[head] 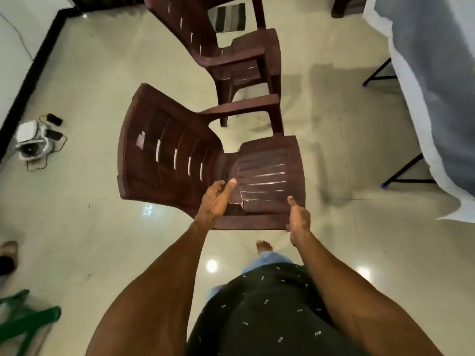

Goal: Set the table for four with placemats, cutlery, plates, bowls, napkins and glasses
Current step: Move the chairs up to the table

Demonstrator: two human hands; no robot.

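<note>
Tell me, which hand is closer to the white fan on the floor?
Left. The left hand is over the near chair's armrest, on the side toward the fan. The right hand is farther away, at the seat's front.

We see the near chair [205, 160] on the floor [90, 227]; another chair [231, 47] stands behind it, the table [437, 98] to its right.
</note>
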